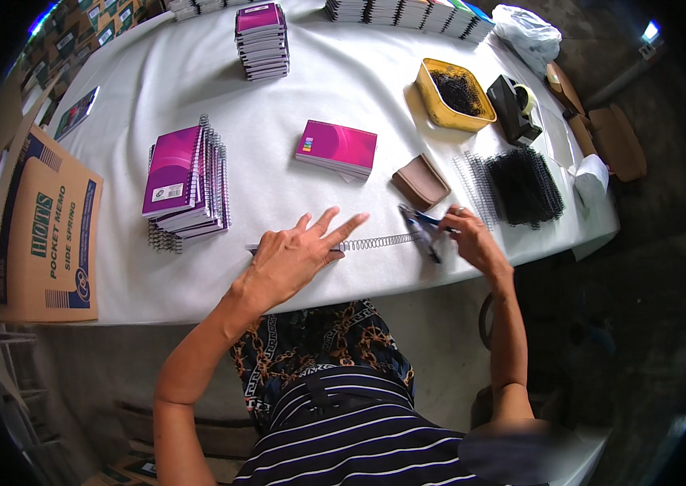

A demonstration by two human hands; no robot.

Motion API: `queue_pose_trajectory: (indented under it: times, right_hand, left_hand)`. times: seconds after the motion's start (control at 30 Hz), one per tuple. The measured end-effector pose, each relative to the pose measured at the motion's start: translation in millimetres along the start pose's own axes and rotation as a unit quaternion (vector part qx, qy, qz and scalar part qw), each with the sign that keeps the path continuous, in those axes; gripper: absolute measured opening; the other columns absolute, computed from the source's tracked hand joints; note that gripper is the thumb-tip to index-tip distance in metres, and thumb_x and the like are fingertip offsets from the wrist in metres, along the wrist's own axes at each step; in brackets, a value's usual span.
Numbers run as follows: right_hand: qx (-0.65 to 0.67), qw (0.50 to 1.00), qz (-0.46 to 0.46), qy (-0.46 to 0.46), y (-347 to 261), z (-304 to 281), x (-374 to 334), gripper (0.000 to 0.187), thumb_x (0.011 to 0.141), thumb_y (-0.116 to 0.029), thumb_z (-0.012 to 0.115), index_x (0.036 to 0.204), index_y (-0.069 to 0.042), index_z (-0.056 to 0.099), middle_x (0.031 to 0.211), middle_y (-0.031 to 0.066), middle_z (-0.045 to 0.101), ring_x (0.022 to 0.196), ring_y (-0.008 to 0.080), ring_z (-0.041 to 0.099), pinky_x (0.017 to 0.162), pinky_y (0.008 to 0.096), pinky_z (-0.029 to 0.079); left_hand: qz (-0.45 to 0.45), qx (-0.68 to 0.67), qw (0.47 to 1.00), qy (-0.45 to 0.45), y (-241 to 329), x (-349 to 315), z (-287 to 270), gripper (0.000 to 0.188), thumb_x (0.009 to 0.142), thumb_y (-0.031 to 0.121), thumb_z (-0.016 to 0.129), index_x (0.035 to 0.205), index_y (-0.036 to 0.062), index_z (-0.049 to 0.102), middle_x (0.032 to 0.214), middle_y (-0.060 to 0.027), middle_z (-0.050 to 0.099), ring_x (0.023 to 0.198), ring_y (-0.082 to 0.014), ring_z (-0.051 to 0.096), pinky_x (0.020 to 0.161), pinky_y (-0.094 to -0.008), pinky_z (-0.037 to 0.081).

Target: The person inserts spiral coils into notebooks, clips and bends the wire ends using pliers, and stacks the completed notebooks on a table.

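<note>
My left hand (285, 257) rests over a narrow strip, perhaps a notebook's edge, mostly hidden under the palm; its fingers are spread. From beneath it a thin silver wire coil (379, 241) runs right along the white cloth. My right hand (477, 241) is closed around the handles of a pair of pliers (421, 231), whose head meets the coil's right end; whether the jaws grip the wire cannot be made out. Just beyond my hands lie a small stack of magenta notebooks (336, 147) and a brown curved block (421, 181).
Spiral-bound purple notebooks (173, 174) are piled at left, beside a cardboard box (51, 231). Another notebook stack (263, 49) stands farther back. On the right are a yellow tub (440, 113) of black bits, a tape dispenser (515, 111) and a heap of black coils (524, 186).
</note>
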State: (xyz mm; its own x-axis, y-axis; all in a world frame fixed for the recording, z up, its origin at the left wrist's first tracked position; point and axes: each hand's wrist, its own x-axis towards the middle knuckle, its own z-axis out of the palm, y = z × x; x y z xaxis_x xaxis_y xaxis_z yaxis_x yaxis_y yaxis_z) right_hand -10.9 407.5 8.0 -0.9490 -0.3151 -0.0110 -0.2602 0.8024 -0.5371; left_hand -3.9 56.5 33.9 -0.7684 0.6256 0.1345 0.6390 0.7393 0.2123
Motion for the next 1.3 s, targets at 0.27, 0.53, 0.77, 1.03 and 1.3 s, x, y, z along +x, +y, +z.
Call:
queue_pose_trajectory:
  times: [0.27, 0.53, 0.77, 1.03, 1.3]
  right_hand:
    - [-0.2, 0.977, -0.048, 0.059, 17.7, -53.3, 27.7, 0.045, 0.064, 0.02, 0.051, 0.101, -0.002, 0.063, 0.123, 0.0144, 0.059, 0.124, 0.0318, 0.051, 0.103, 0.0368, 0.043]
    - [-0.244, 0.948, -0.138, -0.149, -11.4, -33.0, 126.8, 0.077, 0.058, -0.026, 0.091, 0.125, -0.01, 0.058, 0.127, 0.0081, 0.054, 0.127, 0.0263, 0.048, 0.113, 0.0428, 0.036]
    - [0.145, 0.898, -0.186, -0.371, -92.2, 5.8, 122.5, 0.063, 0.087, -0.057, 0.059, 0.121, -0.004, 0.066, 0.116, 0.0153, 0.066, 0.105, 0.0282, 0.063, 0.094, 0.0398, 0.049]
    - [0.223, 0.898, -0.199, -0.324, -96.3, 10.4, 117.4, 0.059, 0.086, -0.053, 0.059, 0.125, -0.009, 0.065, 0.112, 0.0141, 0.068, 0.103, 0.027, 0.064, 0.094, 0.0399, 0.048]
    - [0.316, 0.876, -0.211, -0.295, -93.2, 12.2, 115.7, 0.072, 0.08, -0.058, 0.059, 0.121, 0.001, 0.065, 0.112, 0.0181, 0.067, 0.102, 0.0286, 0.063, 0.094, 0.0417, 0.045]
  left_hand:
    - [0.018, -0.033, 0.993, -0.115, -5.8, 1.7, -5.7, 0.057, 0.096, 0.038, 0.05, 0.15, 0.035, 0.031, 0.135, -0.0093, 0.057, 0.1, -0.0301, 0.067, 0.069, -0.0433, 0.06]
    - [-0.053, -0.01, 0.999, -0.01, -9.6, -13.3, -14.4, 0.077, 0.083, 0.035, 0.069, 0.15, 0.0293, 0.031, 0.129, -0.0063, 0.061, 0.102, -0.0313, 0.066, 0.075, -0.044, 0.057]
    - [-0.023, 0.054, 0.995, 0.085, -29.6, -20.3, 5.7, 0.09, 0.075, 0.033, 0.076, 0.151, 0.0231, 0.03, 0.123, -0.0092, 0.064, 0.106, -0.0352, 0.064, 0.082, -0.0442, 0.054]
    - [-0.087, -0.024, 0.996, 0.005, -23.4, -11.4, -13.5, 0.092, 0.078, 0.042, 0.073, 0.153, 0.0243, 0.024, 0.094, -0.0174, 0.067, 0.075, -0.0332, 0.068, 0.063, -0.0408, 0.056]
    - [-0.109, -0.037, 0.993, -0.034, -26.2, -9.8, -12.0, 0.093, 0.077, 0.041, 0.074, 0.153, 0.0245, 0.024, 0.093, -0.0139, 0.067, 0.074, -0.0321, 0.068, 0.064, -0.0419, 0.056]
